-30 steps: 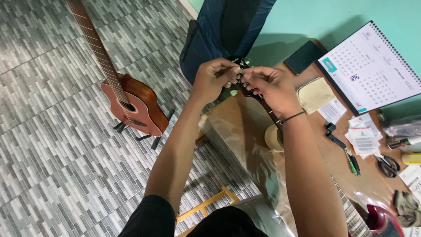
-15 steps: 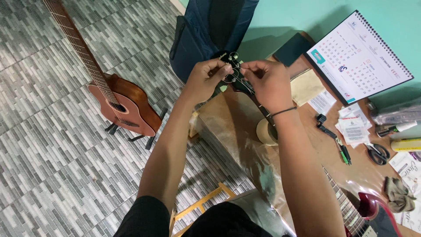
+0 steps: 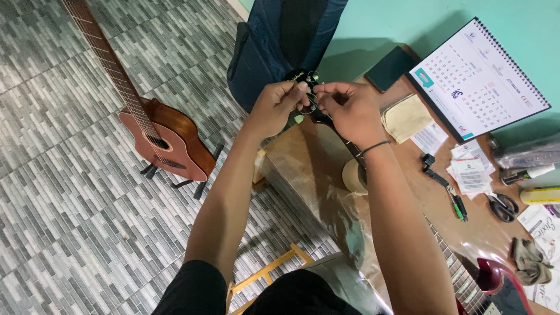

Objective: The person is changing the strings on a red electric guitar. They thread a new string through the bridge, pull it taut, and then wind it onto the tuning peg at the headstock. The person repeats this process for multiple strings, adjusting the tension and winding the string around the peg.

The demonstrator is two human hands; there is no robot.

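Both grips pinch at guitar headstock (image 3: 298,77); arms outstretched.

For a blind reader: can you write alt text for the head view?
Both hands, left hand and right hand, pinch at the black headstock of a guitar lying on a table. An acoustic guitar stands on the tiled floor; a calendar leans nearby.

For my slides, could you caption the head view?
Both hands, left hand and right hand, pinch a string at the dark guitar headstock over the table.
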